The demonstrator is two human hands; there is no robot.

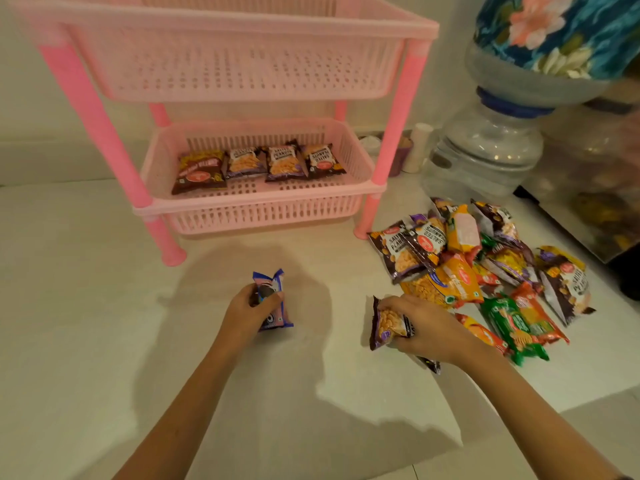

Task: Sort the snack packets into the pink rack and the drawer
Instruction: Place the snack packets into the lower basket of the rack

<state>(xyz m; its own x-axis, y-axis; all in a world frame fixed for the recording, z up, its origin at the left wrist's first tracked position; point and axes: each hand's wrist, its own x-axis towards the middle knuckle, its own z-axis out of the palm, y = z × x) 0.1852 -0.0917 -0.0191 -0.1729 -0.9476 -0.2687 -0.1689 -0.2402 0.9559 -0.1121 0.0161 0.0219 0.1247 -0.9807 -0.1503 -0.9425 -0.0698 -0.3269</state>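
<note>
The person's left hand (251, 308) holds a small blue and pink biscuit packet (272, 299) just over the pale table (86, 306). Its fingers (273, 296) are wrapped tight around the packet. The right hand (420, 327) holds a dark purple peanut packet (388, 325), and those fingers are closed on it too. A bit of another dark wrapper (431, 364) peeks out under the right wrist, and I cannot tell if it is part of the same packet.

Just beside the right hand lies a big pile of snack packets (485, 268), all mixed up: purple, orange, yellow, green and red ones, some lying on top of others.

The pink rack (242, 64) stands at the back of the table. Its top basket shows nothing inside from here. In the lower basket (263, 209) four packets (259, 164) lie side by side in a row, flat on the bottom. The one on the left is brown and yellow, the other three are purple peanut packets.

A big water bottle (491, 143) stands to the right of the rack, with a flowery cloth (561, 29) over its top
</note>
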